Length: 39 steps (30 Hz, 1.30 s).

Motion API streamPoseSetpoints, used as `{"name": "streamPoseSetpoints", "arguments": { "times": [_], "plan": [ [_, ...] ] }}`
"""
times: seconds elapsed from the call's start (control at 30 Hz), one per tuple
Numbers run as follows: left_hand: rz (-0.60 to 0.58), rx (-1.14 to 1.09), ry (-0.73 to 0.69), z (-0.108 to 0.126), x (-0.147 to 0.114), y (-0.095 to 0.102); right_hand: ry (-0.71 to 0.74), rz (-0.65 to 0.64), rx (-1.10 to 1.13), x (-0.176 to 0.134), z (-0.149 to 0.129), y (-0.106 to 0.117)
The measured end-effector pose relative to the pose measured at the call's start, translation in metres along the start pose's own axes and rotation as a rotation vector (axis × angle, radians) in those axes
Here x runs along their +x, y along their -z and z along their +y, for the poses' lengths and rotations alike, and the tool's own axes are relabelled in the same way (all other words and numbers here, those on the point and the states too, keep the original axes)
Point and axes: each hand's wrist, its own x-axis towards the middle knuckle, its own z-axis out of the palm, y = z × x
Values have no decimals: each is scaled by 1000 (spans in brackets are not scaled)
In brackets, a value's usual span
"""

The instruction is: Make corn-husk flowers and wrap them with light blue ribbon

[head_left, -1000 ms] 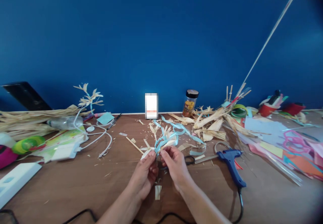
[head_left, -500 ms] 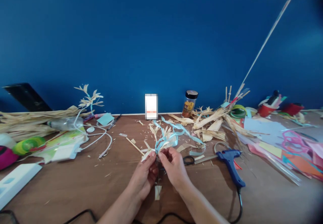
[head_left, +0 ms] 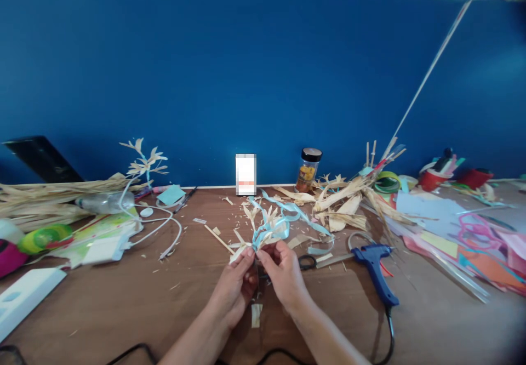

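In the middle of the table, my left hand (head_left: 234,291) pinches the base of a husk flower spray (head_left: 250,214), whose pale pointed petals fan out beyond the fingers. Thumb and fingertips of my right hand (head_left: 285,277) are pressed together beside it, at the lower end of a light blue ribbon (head_left: 282,225). The ribbon loops away over the tabletop towards the back. The spot where ribbon and stem meet is partly hidden by my fingers. Just right of my right hand lie scissors (head_left: 307,262) with black handles.
A blue glue gun (head_left: 376,269) lies at right, its cord running forward. Dried husks (head_left: 347,206) and a dark-lidded jar (head_left: 309,170) are behind. Coloured paper (head_left: 429,211) covers the far right. On the left are a finished-looking husk spray (head_left: 148,162), white cables (head_left: 176,225) and a power strip (head_left: 28,299).
Hardly anything differs. Both hands keep their pinch at the same spot, and the whole view has shifted very slightly.
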Motion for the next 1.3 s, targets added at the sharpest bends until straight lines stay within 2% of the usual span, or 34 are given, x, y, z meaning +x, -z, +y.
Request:
{"name": "streamPoseSetpoints", "arguments": {
  "times": [0.33, 0.53, 0.87, 1.17, 1.3],
  "plan": [
    [-5, 9, 1, 0, 0, 1, 10, -17, -83, 1, 1, 2],
    [-24, 30, -8, 1, -1, -1, -37, -64, -29, 3, 10, 4],
    [-33, 34, -13, 0, 0, 1, -44, -98, 65, 5, 8, 3],
    [52, 34, 3, -2, 0, 2, -118, -40, 145, 1, 11, 1],
    [55, 31, 2, -2, 0, 1, -166, -21, 204, 1, 7, 0]
  ]
}}
